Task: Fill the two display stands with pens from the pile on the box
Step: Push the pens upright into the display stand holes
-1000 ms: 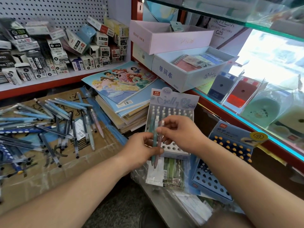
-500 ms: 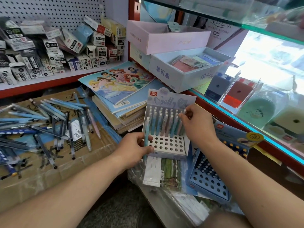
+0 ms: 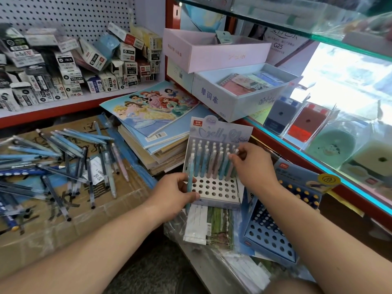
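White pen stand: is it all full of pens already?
No, the white stand has pens only in its back rows, and the holes in its front rows are empty.

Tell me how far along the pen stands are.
Done: the pale stand holds pens in its back rows. In hand: the left hand grips a blue pen at its left edge; the right hand pinches the row's end pen. Left: its front holes, the open-holed blue stand, and the pile on the box.
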`<state>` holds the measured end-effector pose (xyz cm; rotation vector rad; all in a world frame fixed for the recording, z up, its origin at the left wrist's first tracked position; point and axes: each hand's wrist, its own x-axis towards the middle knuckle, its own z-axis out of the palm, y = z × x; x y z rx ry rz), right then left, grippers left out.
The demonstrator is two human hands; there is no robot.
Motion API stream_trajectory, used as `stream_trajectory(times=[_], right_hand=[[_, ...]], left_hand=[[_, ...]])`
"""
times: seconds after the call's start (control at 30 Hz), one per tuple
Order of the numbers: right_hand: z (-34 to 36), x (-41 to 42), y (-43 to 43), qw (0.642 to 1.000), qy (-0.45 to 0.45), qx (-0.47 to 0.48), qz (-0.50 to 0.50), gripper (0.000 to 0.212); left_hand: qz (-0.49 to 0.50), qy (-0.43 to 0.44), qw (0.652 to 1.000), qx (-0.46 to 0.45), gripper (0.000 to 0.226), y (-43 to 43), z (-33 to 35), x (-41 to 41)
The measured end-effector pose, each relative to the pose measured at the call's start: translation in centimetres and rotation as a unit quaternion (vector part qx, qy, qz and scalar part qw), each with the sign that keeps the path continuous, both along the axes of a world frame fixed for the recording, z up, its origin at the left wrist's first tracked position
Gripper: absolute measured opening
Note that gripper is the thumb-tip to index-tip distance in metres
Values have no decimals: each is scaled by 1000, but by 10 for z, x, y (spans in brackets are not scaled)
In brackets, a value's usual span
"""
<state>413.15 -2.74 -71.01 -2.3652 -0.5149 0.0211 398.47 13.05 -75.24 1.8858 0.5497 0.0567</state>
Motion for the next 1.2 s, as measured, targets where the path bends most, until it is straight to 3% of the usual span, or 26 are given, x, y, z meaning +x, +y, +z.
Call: stream_trajectory(times=[0.57,0.73,0.97,1.1,1.2], right_hand=[[-4,0,1,1000,2,-26,17,11],[14,-11,2,1000,4,6,0,27],[12,-33,15,987,100,66,104,24],[18,-30,10,982,101,115,110,10],[27,-20,1,988,32,140,50,9]], left_hand=[[19,-21,999,16,28,-1,-3,4],[11,-26,1000,3,25,-2,-1,4],[1,-72,997,-6,26,-14,4,9],[-2,-86,993,79,32,-17,5,14],[17,-62,982,179,57,-8,3,16]])
